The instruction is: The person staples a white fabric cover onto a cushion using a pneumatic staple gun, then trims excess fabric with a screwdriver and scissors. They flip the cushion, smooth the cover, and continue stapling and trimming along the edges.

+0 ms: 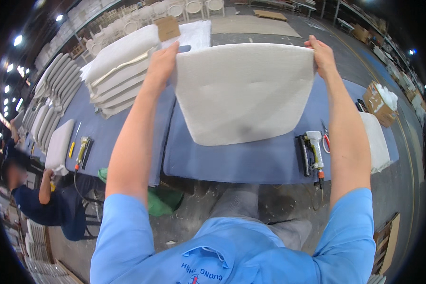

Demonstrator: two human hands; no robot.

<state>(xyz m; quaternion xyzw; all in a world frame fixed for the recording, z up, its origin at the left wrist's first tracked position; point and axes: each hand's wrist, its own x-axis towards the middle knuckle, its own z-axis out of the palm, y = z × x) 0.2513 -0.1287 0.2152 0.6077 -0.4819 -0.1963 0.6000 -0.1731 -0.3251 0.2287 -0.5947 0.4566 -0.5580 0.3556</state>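
Observation:
A light grey fabric panel point(246, 94), wide along its far edge and narrower toward me, is stretched between my hands over the blue-topped table point(213, 165). My left hand point(164, 62) grips its far left corner, fingers closed on the edge. At the far right corner, my right hand point(321, 56) pinches the fabric the same way. Beneath my right forearm lies a staple gun point(314, 151) with an orange hose fitting. Red-handled scissors point(326, 143) rest beside it, partly hidden by that forearm.
Left of my arm stands a stack of fabric-covered pads point(123, 71). Another staple gun point(83, 151) and a yellow-handled screwdriver point(72, 147) lie farther left, near a seated co-worker point(47, 203) touching a cushion point(60, 146). A cardboard box point(379, 104) stands at the right edge.

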